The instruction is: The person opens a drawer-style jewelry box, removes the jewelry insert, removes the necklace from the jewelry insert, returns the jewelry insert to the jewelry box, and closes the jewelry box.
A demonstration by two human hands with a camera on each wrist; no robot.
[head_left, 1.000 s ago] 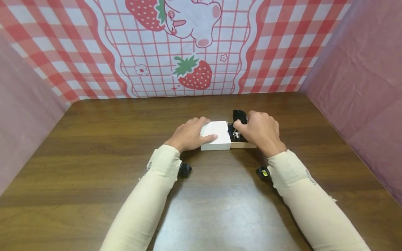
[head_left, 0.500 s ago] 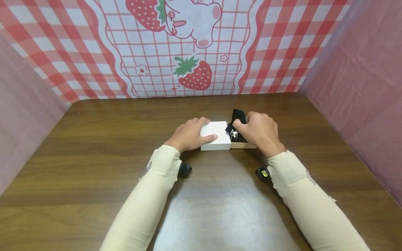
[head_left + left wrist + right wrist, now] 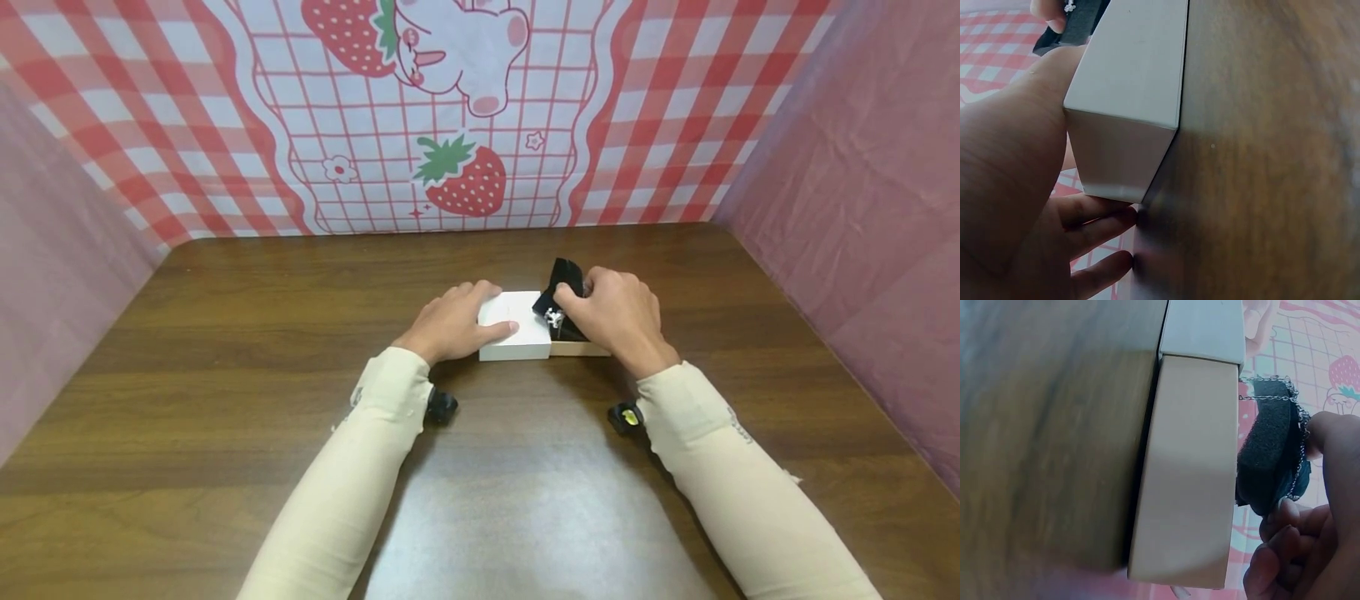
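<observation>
Steadying the white cardboard sleeve, left hand grips it | right hand pinches black foam pad, silver chain wrapped, tilting it clear of tan drawer tray.

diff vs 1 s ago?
Right hand has lifted the black foam insert, with its chain, up out of the tan drawer and tilted it toward the white sleeve. Left hand still holds the sleeve; box unmoved.

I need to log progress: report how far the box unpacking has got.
Done: the tan drawer is slid partway out of the white sleeve. In hand: the right hand pinches the black foam pad with its chain, tilted up; the left hand holds the sleeve. Left: the pad isn't clear of the drawer.
</observation>
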